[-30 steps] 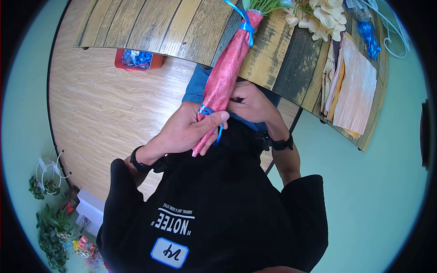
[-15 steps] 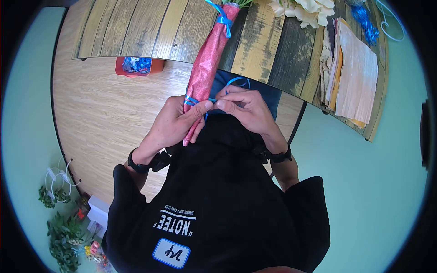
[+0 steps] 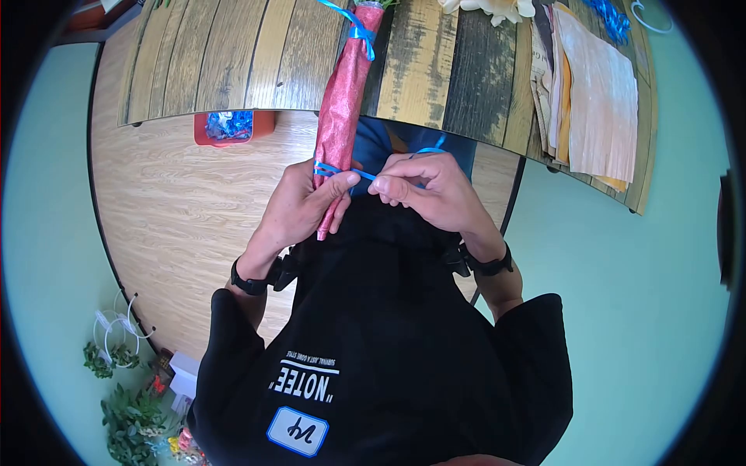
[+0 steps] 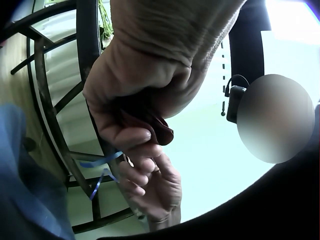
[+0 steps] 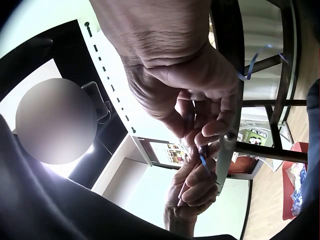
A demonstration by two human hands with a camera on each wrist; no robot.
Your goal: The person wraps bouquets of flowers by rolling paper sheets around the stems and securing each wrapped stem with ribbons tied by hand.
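Observation:
A bouquet in glittery pink wrapping (image 3: pixel 339 116) slants from the table edge down to the person's lap. The left hand (image 3: pixel 295 206) grips its narrow lower end, thumb across the front just under a band of blue ribbon (image 3: pixel 326 168). To the right, the right hand (image 3: pixel 427 188) pinches the ribbon's tail between thumb and fingers, and a short stretch runs taut between the two hands. A second blue ribbon (image 3: pixel 361 33) is tied near the bouquet's top. In the left wrist view the wrapping's rolled end (image 4: pixel 162 134) pokes out of the fist.
On the plank table (image 3: pixel 303 54) at the right lies a stack of wrapping paper (image 3: pixel 594 101), with cream flowers (image 3: pixel 497 8) and a blue ribbon bundle (image 3: pixel 610 19) behind. A red bin (image 3: pixel 260 124) holding blue and white scraps stands on the floor under the table edge.
The right hand came out from behind the bouquet, took the ribbon's tail and drew it right. The bouquet shifted left and stands more upright in view; the left hand kept its grip.

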